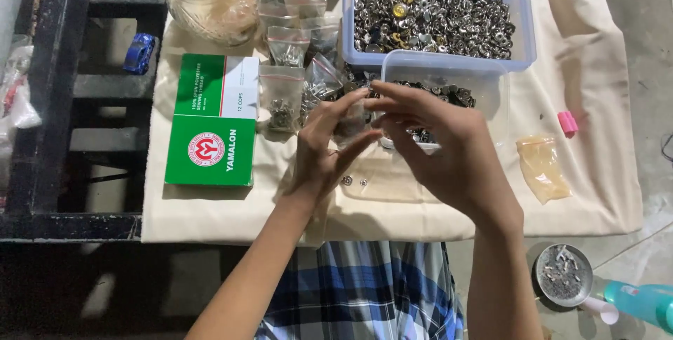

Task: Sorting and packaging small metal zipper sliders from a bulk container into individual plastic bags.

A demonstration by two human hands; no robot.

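Both hands meet on a small clear plastic zip bag (350, 121) above the cloth-covered counter (582, 193)

Left hand (324, 151) and right hand (438, 147) each have their grip pinched on the bag, which sits between the fingertips, just before the clear plastic tub of metal snaps (484, 91); the bag's long axis cannot be told

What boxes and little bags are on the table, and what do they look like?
Cardboard box: left of the hands, flat, green and white with a red round emblem.
Small clear bags: beside the box, holding metal bits.
Amber bag: right side, crumpled.
Clear tubs: behind the hands, holding metal snaps.
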